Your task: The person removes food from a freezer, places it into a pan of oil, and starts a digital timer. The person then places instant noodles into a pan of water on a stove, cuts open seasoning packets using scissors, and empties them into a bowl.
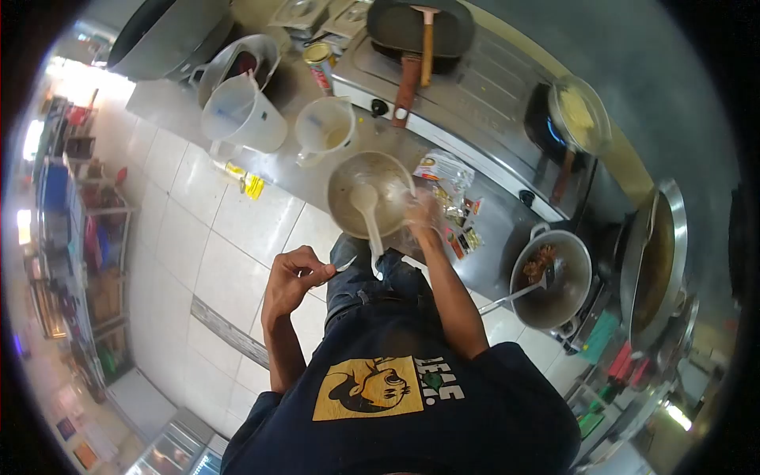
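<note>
My left hand (297,277) is raised at the counter's front side, its thumb and fingers pinched on a small whitish thing too small to name. My right hand (422,214), in a clear plastic glove and partly blurred, is at the right rim of a round bowl (344,190). A white ladle (366,206) rests in the bowl, its handle pointing toward my body. Right of my right hand, opened packets (455,206) lie on the steel counter. Two translucent measuring jugs (245,115) (325,128) stand to the left of the bowl.
A stove (459,95) bears a square pan (419,36) and a pot with yellow food (578,115) over a blue flame. At right are a pot with brown food (552,277) and a spatula, and a large wok (657,265). A can (321,67) stands at the back.
</note>
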Available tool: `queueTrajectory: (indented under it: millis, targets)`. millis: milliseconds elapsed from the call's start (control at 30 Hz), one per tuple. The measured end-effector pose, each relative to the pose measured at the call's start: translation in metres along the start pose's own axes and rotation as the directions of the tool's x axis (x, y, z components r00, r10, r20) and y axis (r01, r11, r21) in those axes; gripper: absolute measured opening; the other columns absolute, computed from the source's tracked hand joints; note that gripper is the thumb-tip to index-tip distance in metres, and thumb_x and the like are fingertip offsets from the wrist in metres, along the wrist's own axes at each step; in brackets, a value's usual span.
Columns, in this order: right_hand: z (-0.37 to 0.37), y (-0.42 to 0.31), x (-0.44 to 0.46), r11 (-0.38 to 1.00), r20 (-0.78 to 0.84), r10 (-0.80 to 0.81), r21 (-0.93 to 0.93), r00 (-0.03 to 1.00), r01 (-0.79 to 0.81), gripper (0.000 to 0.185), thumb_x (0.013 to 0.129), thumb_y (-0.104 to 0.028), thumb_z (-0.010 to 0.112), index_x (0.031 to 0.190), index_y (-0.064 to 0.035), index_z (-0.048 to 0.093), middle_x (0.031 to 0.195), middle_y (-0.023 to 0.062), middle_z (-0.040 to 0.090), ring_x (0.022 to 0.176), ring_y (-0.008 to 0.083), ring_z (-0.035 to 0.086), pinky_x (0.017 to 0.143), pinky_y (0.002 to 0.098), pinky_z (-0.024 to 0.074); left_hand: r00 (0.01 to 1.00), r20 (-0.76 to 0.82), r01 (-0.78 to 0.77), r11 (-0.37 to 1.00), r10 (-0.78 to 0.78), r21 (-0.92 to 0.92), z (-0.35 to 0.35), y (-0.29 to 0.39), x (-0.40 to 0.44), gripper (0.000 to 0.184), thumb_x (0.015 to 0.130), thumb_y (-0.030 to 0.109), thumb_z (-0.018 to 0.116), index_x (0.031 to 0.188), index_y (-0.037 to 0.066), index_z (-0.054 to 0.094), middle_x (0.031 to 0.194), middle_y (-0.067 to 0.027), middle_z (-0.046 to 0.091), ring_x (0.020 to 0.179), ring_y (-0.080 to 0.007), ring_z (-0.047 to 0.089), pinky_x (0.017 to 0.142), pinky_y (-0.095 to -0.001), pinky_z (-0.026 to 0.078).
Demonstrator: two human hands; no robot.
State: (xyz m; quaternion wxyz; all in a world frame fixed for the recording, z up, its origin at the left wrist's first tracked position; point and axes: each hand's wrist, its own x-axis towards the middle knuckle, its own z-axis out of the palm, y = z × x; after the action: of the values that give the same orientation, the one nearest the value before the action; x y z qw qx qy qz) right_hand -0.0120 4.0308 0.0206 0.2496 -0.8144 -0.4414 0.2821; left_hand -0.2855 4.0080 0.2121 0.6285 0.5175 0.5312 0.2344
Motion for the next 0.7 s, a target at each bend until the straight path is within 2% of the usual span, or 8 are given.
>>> queueTrajectory:
  millis: [100, 167, 367, 433, 500, 567, 633, 700]
  targets:
    - [-0.038, 0.013, -0.028, 0.996, -0.109, 0.039, -0.073, 0.993, -0.047, 0.033, 0.083, -0.034, 0.060, 0.091, -0.0027, 0.068, 0.083, 0.0228, 0.065, 0.075, 0.0400, 0.062, 0.067, 0.0458, 0.0487, 0.998, -0.063, 0.021, 0.999, -0.025, -0.050, -0.013, -0.010, -0.006, 0.014, 0.075, 0.009, 0.077, 0.066, 0.003, 0.069, 0.062, 0.0011, 0.052, 0.060, -0.0070, 0.041, 0.056, -0.0259, 0.029]
    - [-0.030, 0.072, -0.031, 0.972, -0.034, 0.123, 0.207, 0.992, -0.114, 0.031, 0.082, -0.029, 0.062, 0.095, -0.0017, 0.068, 0.080, 0.0211, 0.065, 0.068, 0.0324, 0.063, 0.064, 0.0422, 0.0501, 0.995, -0.094, 0.017, 0.997, -0.025, -0.079, -0.021, -0.014, -0.004, 0.015, 0.075, 0.009, 0.076, 0.065, 0.002, 0.067, 0.062, 0.0010, 0.052, 0.060, -0.0074, 0.042, 0.056, -0.0258, 0.030]
    - [-0.024, 0.082, -0.042, 0.878, 0.069, 0.285, 0.382, 0.956, -0.289, 0.030, 0.080, -0.025, 0.065, 0.097, 0.0004, 0.067, 0.084, 0.0206, 0.065, 0.068, 0.0254, 0.064, 0.061, 0.0395, 0.0517, 0.993, 0.007, -0.112, 0.937, 0.122, -0.332, -0.043, -0.009, 0.020, 0.020, 0.076, 0.010, 0.076, 0.066, 0.001, 0.062, 0.064, -0.0004, 0.055, 0.065, -0.0100, 0.050, 0.062, -0.0265, 0.037]
    - [-0.021, 0.068, -0.039, 0.858, 0.171, 0.295, 0.386, 0.940, -0.340, 0.036, 0.082, -0.027, 0.065, 0.103, 0.0015, 0.064, 0.088, 0.0202, 0.065, 0.075, 0.0269, 0.065, 0.064, 0.0390, 0.0516, 0.967, -0.002, -0.249, 0.940, 0.257, 0.233, -0.045, 0.006, 0.030, 0.020, 0.076, 0.010, 0.076, 0.066, 0.001, 0.061, 0.067, -0.0023, 0.058, 0.066, -0.0122, 0.052, 0.063, -0.0278, 0.040]
    - [-0.027, 0.037, -0.044, 0.937, -0.130, -0.049, -0.349, 0.990, 0.000, 0.039, 0.085, -0.029, 0.064, 0.109, 0.0014, 0.062, 0.090, 0.0193, 0.065, 0.083, 0.0269, 0.065, 0.070, 0.0395, 0.0514, 0.984, 0.030, -0.177, 0.984, 0.177, -0.015, -0.051, 0.011, 0.037, 0.018, 0.076, 0.011, 0.075, 0.067, 0.003, 0.062, 0.070, -0.0039, 0.061, 0.067, -0.0134, 0.055, 0.063, -0.0292, 0.043]
    - [-0.063, -0.049, -0.056, 0.903, -0.276, -0.181, -0.426, 0.944, 0.049, 0.041, 0.088, -0.030, 0.063, 0.115, 0.0010, 0.058, 0.090, 0.0180, 0.064, 0.087, 0.0256, 0.064, 0.074, 0.0377, 0.0506, 0.917, 0.098, -0.393, 0.918, 0.387, 0.051, -0.054, 0.024, 0.047, 0.016, 0.075, 0.013, 0.077, 0.071, 0.004, 0.064, 0.069, -0.0040, 0.061, 0.066, -0.0144, 0.055, 0.061, -0.0286, 0.042]
    - [-0.088, -0.104, -0.071, 0.847, 0.078, -0.274, 0.493, 0.959, 0.202, 0.041, 0.087, -0.029, 0.064, 0.115, 0.0006, 0.057, 0.084, 0.0143, 0.062, 0.083, 0.0226, 0.062, 0.071, 0.0352, 0.0496, 0.896, 0.094, -0.443, 0.891, 0.434, 0.104, -0.054, 0.034, 0.056, 0.021, 0.074, 0.015, 0.078, 0.070, 0.004, 0.060, 0.067, -0.0023, 0.057, 0.064, -0.0144, 0.052, 0.057, -0.0294, 0.040]
    - [-0.103, -0.176, -0.077, 0.787, 0.143, -0.540, 0.435, 0.829, 0.438, 0.038, 0.087, -0.026, 0.065, 0.115, -0.0011, 0.058, 0.081, 0.0115, 0.060, 0.078, 0.0209, 0.060, 0.068, 0.0331, 0.0483, 0.818, 0.282, -0.521, 0.853, 0.501, -0.002, -0.054, 0.044, 0.068, 0.029, 0.074, 0.017, 0.078, 0.066, 0.003, 0.054, 0.067, -0.0038, 0.051, 0.061, -0.0179, 0.050, 0.054, -0.0327, 0.037]
